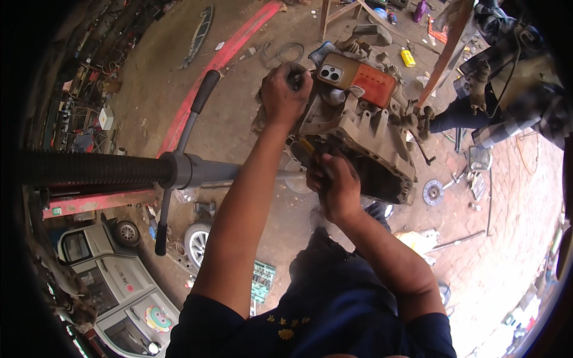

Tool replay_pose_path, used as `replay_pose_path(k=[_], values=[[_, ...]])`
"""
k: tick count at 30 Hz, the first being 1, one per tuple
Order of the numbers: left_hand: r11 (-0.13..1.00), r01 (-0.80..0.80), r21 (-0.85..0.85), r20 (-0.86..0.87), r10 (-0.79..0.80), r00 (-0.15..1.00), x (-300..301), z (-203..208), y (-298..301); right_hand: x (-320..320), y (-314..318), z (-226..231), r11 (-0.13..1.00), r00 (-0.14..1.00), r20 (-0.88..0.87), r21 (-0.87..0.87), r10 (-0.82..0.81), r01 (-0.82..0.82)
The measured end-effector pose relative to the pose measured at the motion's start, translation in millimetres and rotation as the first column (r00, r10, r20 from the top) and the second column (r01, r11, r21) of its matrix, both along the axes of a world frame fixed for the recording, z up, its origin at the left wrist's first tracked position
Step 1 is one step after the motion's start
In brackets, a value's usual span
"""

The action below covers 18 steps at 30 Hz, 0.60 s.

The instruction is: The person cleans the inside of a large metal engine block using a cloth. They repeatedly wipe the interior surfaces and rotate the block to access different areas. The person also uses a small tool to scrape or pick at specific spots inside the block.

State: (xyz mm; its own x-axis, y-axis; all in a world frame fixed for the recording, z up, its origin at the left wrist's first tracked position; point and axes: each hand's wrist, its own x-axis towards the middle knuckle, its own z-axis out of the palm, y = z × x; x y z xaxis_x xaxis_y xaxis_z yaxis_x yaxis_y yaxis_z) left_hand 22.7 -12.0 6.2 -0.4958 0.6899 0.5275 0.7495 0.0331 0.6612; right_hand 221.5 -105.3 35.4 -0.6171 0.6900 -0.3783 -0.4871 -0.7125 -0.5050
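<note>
A dusty metal gearbox housing (340, 122) with a wide, dark open end stands in front of me. My left hand (286, 95) is curled at its left side, with something dark and too small to name between the fingers. Against the housing's near left edge, my right hand (337, 182) is closed around a tool with a yellow part (306, 146); the fingers hide most of it, so its kind is unclear. A phone in a brown and orange case (373, 85) lies on top of the housing, just right of my left hand.
A thick threaded screw (101, 169) with a crossbar handle (205, 92) reaches in from the left. Another person (495, 107) is at the upper right. A clutch disc (433, 192), a yellow bottle (407, 58), a green tool case (263, 280) and a wheel (197, 246) lie about.
</note>
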Motion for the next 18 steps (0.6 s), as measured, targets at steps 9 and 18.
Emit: replay_pose_path(k=[9, 18], values=[[1.0, -0.013, -0.007, 0.022, 0.013, 1.0, -0.3, -3.1, -0.7, -1.3, -1.3, 1.3, 1.0, 1.0, 0.009, 0.015, 0.015, -0.015], [1.0, -0.011, 0.016, -0.012, 0.011, 1.0, -2.2, -4.6, 1.3, -2.3, -2.8, 0.1, 0.999, 1.0, 0.022, -0.039, -0.016, 0.017]])
